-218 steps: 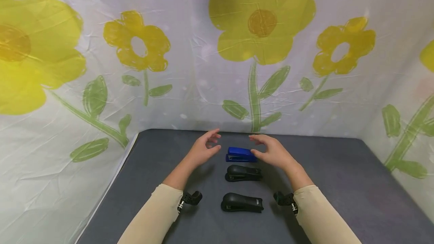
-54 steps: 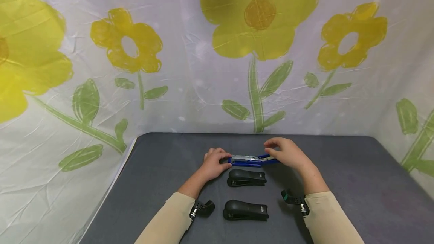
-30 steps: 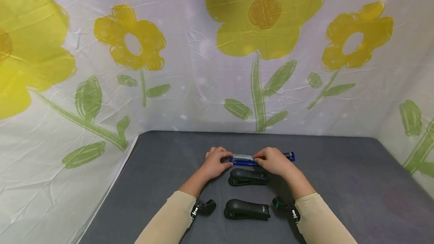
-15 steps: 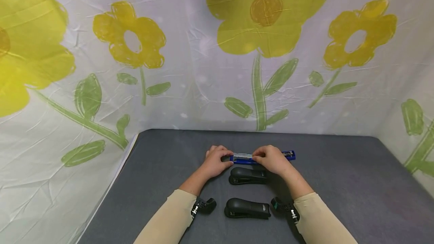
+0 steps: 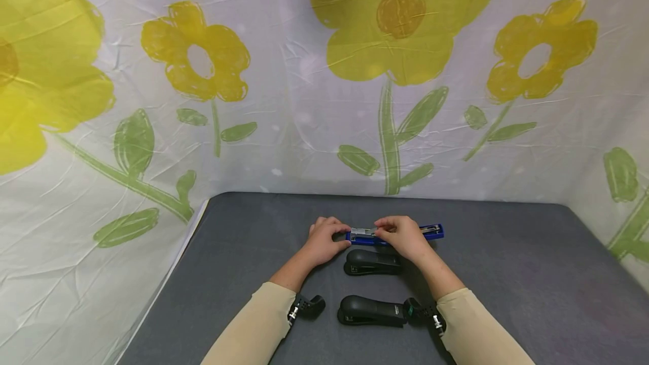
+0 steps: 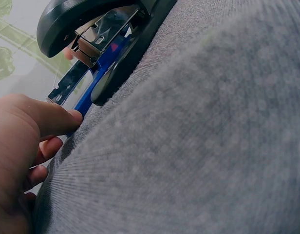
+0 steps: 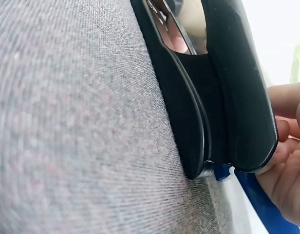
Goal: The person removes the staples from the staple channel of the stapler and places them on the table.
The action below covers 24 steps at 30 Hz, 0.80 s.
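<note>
A blue stapler (image 5: pixel 361 242) lies unfolded on the dark table, its top arm swung out to the right and its silver magazine (image 5: pixel 361 232) facing up. My left hand (image 5: pixel 324 240) holds its left end; in the left wrist view the thumb (image 6: pixel 74 116) presses against the blue base. My right hand (image 5: pixel 405 238) is over the middle of the stapler, thumb and index finger at the magazine with a small gap showing between the tips. Whether they pinch something small is not clear. In the right wrist view a black stapler partly hides those fingers (image 7: pixel 281 146).
Just in front of the blue stapler lies a black stapler (image 5: pixel 372 262). Another black stapler (image 5: pixel 370 311) lies closer to me, with the right wrist camera (image 5: pixel 417 310) at its right end. A flowered cloth (image 5: pixel 284 128) hangs behind the table (image 5: pixel 507 275).
The closed blue stapler has been unfolded, and my left hand has taken its left end. My right hand has come from the swung-out arm to the magazine, its fingertips now slightly parted.
</note>
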{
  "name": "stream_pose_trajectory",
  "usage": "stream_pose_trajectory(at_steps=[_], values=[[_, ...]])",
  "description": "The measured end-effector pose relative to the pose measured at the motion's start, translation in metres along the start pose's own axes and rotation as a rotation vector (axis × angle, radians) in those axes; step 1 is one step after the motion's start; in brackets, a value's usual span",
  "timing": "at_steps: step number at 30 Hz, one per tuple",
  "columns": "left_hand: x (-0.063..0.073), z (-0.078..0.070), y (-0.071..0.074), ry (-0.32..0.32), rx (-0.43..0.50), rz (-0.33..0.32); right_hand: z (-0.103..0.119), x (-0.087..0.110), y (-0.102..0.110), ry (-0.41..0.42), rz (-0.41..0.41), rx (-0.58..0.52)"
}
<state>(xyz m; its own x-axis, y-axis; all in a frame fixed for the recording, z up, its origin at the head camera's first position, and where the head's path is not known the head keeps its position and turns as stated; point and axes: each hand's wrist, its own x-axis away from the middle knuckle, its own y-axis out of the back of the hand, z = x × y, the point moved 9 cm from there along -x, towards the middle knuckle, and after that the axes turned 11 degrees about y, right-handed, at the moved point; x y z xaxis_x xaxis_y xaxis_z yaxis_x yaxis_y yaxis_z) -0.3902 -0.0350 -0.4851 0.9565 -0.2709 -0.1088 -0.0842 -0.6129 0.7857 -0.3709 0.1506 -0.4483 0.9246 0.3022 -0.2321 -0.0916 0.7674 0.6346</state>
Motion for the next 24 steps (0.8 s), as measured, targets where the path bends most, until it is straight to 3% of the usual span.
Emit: stream_pose_trajectory(at_steps=[5,18,24], values=[[0.0,0.0,0.0,0.003,0.003,0.0,0.0,0.0,-0.001,0.004,0.019,0.014],[-0.001,0.003,0.002,0.007,0.008,0.018,0.0,-0.003,0.009,-0.008,-0.036,0.023],[-0.003,0.002,-0.002,-0.001,0.01,0.023,0.0,-0.002,0.019,0.024,0.001,0.0]])
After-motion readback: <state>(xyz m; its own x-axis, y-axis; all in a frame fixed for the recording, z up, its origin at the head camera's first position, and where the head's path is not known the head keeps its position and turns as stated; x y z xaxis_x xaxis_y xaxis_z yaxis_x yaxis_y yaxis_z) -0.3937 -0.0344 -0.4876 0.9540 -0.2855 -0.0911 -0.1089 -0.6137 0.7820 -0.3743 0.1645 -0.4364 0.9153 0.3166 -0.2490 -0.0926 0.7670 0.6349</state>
